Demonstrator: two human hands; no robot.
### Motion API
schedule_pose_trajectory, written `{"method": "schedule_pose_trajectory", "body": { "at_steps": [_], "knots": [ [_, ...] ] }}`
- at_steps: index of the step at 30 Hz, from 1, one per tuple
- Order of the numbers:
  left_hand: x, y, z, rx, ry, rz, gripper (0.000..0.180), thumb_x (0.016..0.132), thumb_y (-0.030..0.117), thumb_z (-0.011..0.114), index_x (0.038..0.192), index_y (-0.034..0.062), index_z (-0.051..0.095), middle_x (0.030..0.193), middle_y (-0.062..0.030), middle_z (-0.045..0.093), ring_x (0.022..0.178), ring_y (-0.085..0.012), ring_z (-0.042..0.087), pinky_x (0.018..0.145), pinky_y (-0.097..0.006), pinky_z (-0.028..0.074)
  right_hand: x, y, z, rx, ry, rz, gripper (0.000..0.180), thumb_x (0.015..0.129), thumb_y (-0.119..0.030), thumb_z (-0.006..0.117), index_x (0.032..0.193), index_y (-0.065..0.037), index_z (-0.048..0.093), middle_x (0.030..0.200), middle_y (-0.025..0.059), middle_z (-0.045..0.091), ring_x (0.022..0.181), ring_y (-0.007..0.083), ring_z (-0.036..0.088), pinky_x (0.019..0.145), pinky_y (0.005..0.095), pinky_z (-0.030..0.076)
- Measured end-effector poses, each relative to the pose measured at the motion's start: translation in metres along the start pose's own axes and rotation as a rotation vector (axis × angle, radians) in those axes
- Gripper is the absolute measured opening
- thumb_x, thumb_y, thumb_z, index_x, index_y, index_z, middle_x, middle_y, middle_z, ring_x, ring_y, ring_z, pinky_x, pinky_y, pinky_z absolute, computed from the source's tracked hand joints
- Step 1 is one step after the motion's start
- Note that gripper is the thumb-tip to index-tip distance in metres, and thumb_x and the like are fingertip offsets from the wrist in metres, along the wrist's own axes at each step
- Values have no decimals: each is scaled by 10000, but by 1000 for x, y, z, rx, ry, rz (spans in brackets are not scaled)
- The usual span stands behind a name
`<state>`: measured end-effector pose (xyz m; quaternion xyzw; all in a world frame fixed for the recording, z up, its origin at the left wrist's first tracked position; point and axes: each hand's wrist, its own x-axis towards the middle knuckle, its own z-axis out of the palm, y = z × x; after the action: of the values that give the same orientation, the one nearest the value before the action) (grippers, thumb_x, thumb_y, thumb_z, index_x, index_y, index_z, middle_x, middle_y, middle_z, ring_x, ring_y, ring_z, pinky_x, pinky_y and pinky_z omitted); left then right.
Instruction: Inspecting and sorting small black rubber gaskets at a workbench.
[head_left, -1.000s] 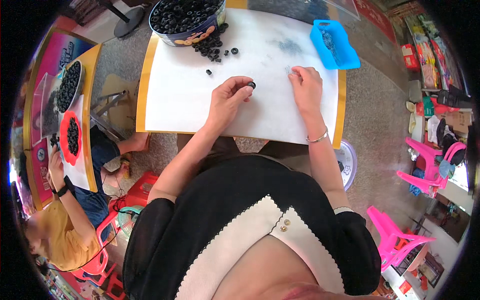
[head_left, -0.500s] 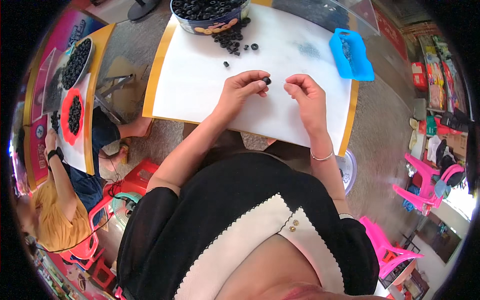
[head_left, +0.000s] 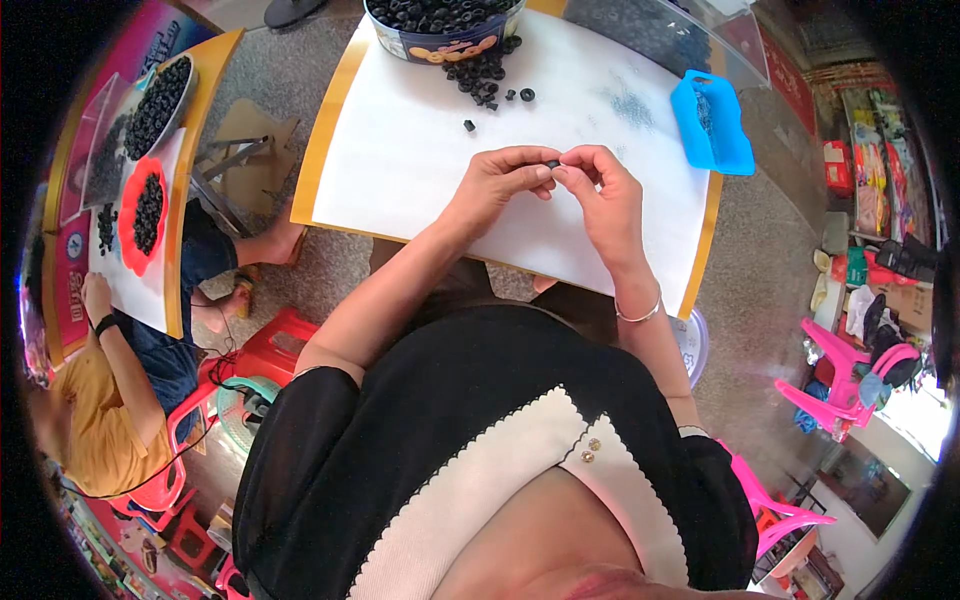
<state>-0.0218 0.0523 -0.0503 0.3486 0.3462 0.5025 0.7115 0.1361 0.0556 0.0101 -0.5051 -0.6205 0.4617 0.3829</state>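
My left hand [head_left: 500, 185] pinches a small black ring-shaped piece [head_left: 553, 164] between thumb and fingertips, above the white tabletop [head_left: 400, 170]. From the other side, my right hand [head_left: 607, 200] meets it with thumb and forefinger closed together at the piece. Whatever those right fingertips hold is too small or hidden to make out. Beyond my hands stands a round tub [head_left: 445, 45] full of similar black pieces. Several loose ones [head_left: 478, 75] spill down in front of it, and a single black piece [head_left: 469, 126] lies nearer to me.
A blue tray [head_left: 735, 150] with tiny shiny bits sits at the table's right edge. Fine grey specks [head_left: 632, 110] lie left of it, and a clear bin [head_left: 650, 30] stands behind. At left, another person [head_left: 120, 400] sits by a table with a red dish [head_left: 128, 225] of black pieces.
My right hand has moved left and its fingertips now meet the black piece in my left hand. The view has shifted slightly. The other person's hand has moved toward their table's near edge.
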Motion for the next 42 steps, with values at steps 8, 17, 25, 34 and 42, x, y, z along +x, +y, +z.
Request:
{"method": "schedule_pose_trajectory", "body": {
  "at_steps": [8, 17, 25, 34, 42],
  "knots": [
    [4, 1, -9, -392, -91, -127, 255, 883, 69, 582, 1122, -21, 580, 960, -96, 637, 785, -138, 603, 728, -252, 511, 10, 6, -10, 158, 71, 64, 141, 875, -157, 604, 911, -21, 608, 758, -15, 557, 678, 61, 480, 633, 200, 407],
    [-5, 1, -15, -573, -510, -146, 233, 829, 108, 650, 1015, -27, 607, 877, -129, 624, 726, -143, 608, 628, -242, 519, 50, 15, 21, -30, -101, 5, 143, 832, -128, 616, 909, -10, 637, 754, 17, 589, 686, 90, 538, 634, 224, 442],
    [-11, 7, -15, -600, -613, -184, 219, 833, 84, 642, 997, -57, 605, 896, -174, 637, 702, -171, 645, 597, -264, 560, 85, 24, 70, -483, -337, -346, 204, 762, -145, 648, 951, -74, 622, 861, 67, 588, 711, 210, 604, 640, 326, 485],
    [-10, 4, -16, -570, -516, -127, 219, 829, 112, 649, 970, -48, 603, 852, -151, 615, 686, -162, 617, 555, -237, 528, 66, 8, 42, 202, -145, 69, 195, 820, -60, 615, 1000, 6, 651, 805, 42, 634, 651, 86, 525, 598, 234, 442],
    [-6, 6, -18, -526, -464, -87, 241, 829, 150, 650, 988, -23, 597, 861, -126, 596, 684, -135, 585, 570, -217, 506, 24, -25, 3, 635, -49, 83, 168, 854, -95, 628, 985, 10, 634, 807, 89, 651, 639, 110, 574, 580, 230, 466]
  ]
}}
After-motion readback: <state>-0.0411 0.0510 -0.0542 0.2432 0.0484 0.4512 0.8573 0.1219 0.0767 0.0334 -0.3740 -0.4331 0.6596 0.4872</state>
